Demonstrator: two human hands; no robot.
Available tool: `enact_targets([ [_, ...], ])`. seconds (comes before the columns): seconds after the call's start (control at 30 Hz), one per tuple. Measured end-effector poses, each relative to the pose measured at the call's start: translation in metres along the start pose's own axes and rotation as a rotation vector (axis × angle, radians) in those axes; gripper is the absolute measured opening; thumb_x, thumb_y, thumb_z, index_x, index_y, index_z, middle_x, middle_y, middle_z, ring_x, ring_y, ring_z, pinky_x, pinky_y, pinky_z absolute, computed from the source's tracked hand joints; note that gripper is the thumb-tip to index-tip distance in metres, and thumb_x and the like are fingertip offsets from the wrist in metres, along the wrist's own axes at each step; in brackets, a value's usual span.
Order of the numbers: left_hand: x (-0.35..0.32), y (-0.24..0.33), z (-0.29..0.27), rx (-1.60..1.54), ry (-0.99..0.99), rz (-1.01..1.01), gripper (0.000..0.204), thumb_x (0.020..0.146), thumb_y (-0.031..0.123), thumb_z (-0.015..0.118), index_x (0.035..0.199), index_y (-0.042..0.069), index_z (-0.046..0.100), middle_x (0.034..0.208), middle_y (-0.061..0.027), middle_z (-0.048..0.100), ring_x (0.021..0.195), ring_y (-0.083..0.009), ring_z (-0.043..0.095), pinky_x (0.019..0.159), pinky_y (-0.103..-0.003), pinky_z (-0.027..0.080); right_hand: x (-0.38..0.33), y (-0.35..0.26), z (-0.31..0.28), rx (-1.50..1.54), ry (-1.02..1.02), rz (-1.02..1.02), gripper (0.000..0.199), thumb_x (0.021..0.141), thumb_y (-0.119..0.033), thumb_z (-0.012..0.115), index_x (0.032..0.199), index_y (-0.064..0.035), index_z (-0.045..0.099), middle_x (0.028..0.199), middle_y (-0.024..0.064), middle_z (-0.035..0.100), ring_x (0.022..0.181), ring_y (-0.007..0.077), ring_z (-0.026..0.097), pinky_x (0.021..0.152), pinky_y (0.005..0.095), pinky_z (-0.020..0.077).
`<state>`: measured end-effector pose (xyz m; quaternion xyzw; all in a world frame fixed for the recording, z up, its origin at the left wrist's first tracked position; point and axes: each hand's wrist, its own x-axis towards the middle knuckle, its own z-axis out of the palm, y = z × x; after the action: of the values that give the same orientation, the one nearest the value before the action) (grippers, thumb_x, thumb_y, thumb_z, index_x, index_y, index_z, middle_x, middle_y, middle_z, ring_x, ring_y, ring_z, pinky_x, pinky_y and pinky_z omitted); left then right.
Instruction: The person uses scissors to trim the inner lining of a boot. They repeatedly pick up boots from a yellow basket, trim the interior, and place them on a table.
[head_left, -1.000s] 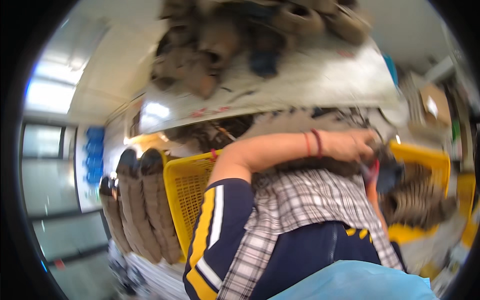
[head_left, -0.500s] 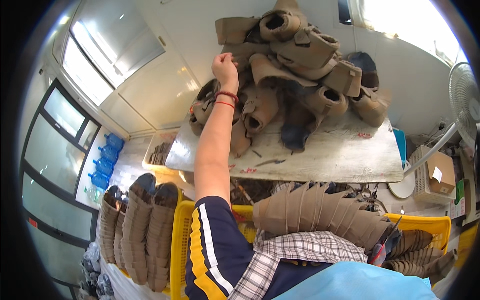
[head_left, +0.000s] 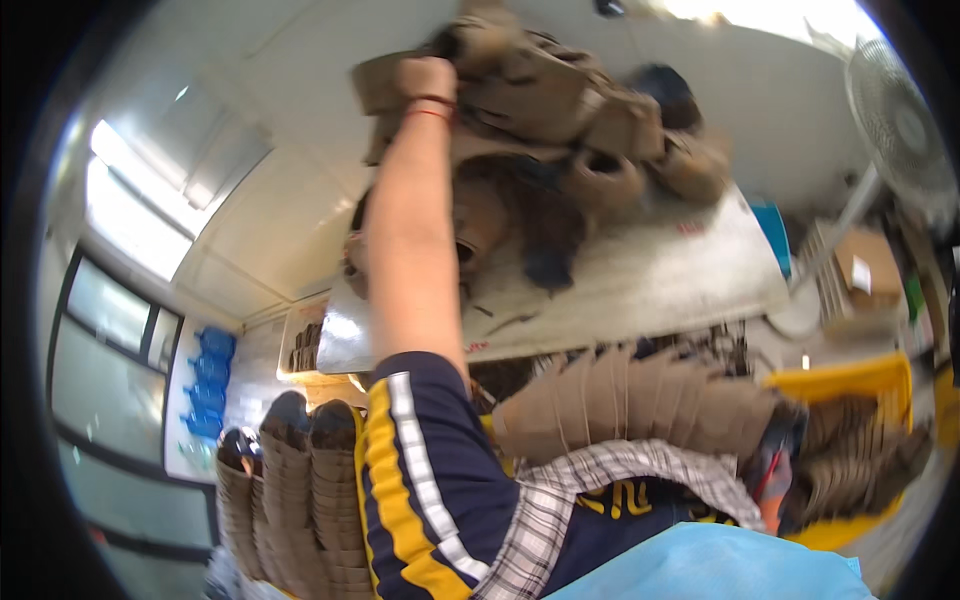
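Up at the far end of the pale worktable, left hand closed on the edge of a tan shoe upper at the near-left side of a heap of tan shoe uppers. Red and dark bands around the wrist, bare forearm stretched long from a navy sleeve with yellow and white stripes. Heap made of folded, boot-shaped pieces in sandy brown, open collars showing as dark ovals, one darker blue-black piece among them, all blurred by motion so seams and edges hard to make out. Fingers themselves smeared; grip reads as clenched on the piece, though which fingers wrap it cannot be told. Right hand not visible anywhere, hidden below or behind a nested row of tan uppers lying across the checked shirt; whether that hand grips or rests, cannot tell. Just beyond that row, a yellow crate with more stacked pieces, partly cut off by the dark rim at right. Lower left, another upright stack of brown uppers, bottom cut by the frame. White standing fan at upper right, cardboard box beneath it, blue bottles near the window at left.
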<state>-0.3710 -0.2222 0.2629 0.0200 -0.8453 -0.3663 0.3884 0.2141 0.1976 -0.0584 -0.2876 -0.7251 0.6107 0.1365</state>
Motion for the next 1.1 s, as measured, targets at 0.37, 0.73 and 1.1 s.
enact_targets([
  [0.37,-0.048,-0.078,-0.179,-0.855,-0.669,-0.275,0.028,0.092,0.017,0.047,0.111,-0.003,0.053,0.102,-0.0158,0.059,0.079,-0.0234,0.058,0.065,-0.032,0.053,0.013,0.015,-0.039,0.125,0.079,0.112,0.02,0.084,-0.018,0.065,0.096,-0.0035,0.059,0.075,-0.0004,0.058,0.065,0.0081,0.051,0.061,0.0232,0.0434],
  [0.73,-0.409,-0.045,-0.093,-1.345,-1.087,-1.433,0.023,0.088,0.015,0.051,0.106,0.001,0.056,0.092,-0.0135,0.062,0.064,-0.0209,0.058,0.038,-0.023,0.045,0.055,-0.147,-0.014,-0.871,0.024,-0.776,0.044,0.07,-0.028,0.077,0.101,-0.0043,0.056,0.086,0.0118,0.059,0.076,0.0266,0.058,0.068,0.0338,0.0466],
  [1.1,-0.434,-0.052,-0.086,-1.475,-1.282,-1.402,0.026,0.086,0.016,0.052,0.104,0.0,0.058,0.086,-0.0159,0.063,0.05,-0.0185,0.05,0.039,-0.024,0.041,0.08,-0.218,0.115,-1.324,-0.166,-1.288,0.038,0.066,-0.03,0.076,0.094,-0.0105,0.062,0.09,0.0078,0.059,0.085,0.0216,0.06,0.073,0.0335,0.0493],
])
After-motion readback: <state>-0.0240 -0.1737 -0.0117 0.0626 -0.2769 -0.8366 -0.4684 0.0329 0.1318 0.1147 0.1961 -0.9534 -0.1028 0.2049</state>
